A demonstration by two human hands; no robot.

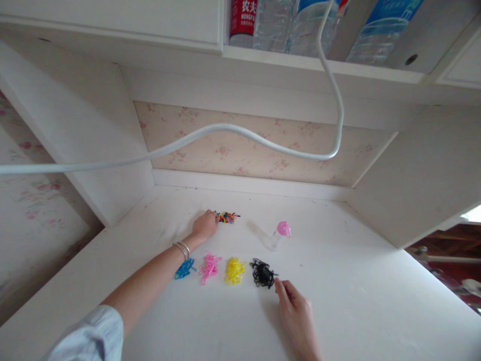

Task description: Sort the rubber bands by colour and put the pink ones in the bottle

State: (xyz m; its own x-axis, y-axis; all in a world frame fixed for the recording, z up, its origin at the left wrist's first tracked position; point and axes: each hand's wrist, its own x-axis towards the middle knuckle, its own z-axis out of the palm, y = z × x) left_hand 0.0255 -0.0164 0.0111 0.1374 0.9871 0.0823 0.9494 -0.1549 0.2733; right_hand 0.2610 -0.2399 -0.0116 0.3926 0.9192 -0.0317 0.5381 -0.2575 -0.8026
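Note:
My left hand (206, 225) reaches across the white tabletop, its curled fingers touching the left end of a mixed-colour heap of small rubber bands (227, 217). What those fingers hold, if anything, is hidden. Below it, sorted piles lie in a row: blue bands (184, 269) partly behind my wrist, pink bands (210, 267), yellow bands (235, 271) and black bands (263, 274). At the right edge of the black pile, my right hand (296, 308) pinches what looks like a black rubber band between thumb and forefinger.
A small clear bottle with a pink top (283, 229) stands right of the mixed heap. A white cable (225, 128) hangs across the view in front of the wallpapered back. Water bottles (272, 25) sit on the shelf overhead. White side panels (413, 175) flank the tabletop (361, 301).

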